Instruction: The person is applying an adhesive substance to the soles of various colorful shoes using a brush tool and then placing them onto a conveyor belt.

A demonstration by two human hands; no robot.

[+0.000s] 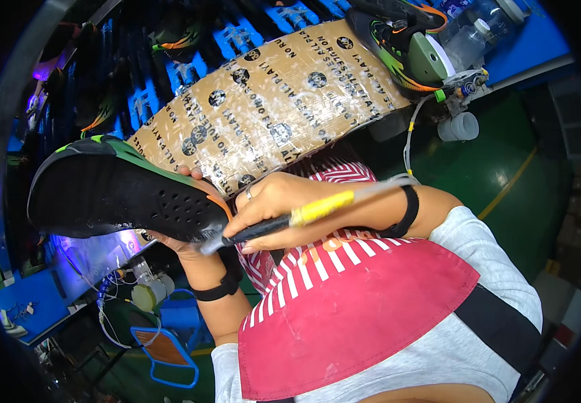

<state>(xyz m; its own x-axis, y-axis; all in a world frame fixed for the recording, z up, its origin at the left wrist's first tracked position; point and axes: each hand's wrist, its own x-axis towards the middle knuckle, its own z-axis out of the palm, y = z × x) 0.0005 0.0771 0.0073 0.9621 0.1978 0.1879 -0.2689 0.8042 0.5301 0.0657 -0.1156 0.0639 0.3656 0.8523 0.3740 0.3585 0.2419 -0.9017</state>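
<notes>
A black shoe upper point(102, 191) with green and orange edges is held bottom up at the left, its dark underside facing me. Small holes dot the underside toward the orange end. My left hand point(177, 243) grips that end from beneath, with fingertips showing over the upper edge; the palm is hidden. My right hand point(273, 201) is closed around a glue brush point(257, 230) with a black handle, a yellow sleeve and a pale tube trailing from it. Its whitish bristles touch, or nearly touch, the lower edge of the underside, where wet streaks shine.
Printed cardboard point(270, 107), smeared with white residue, covers the bench ahead. Another shoe point(408, 50) rests at its far right, near clear plastic bottles point(468, 40) and a white cup point(458, 126). Blue racks point(236, 39) stand behind. A blue-framed chair point(169, 346) is at lower left.
</notes>
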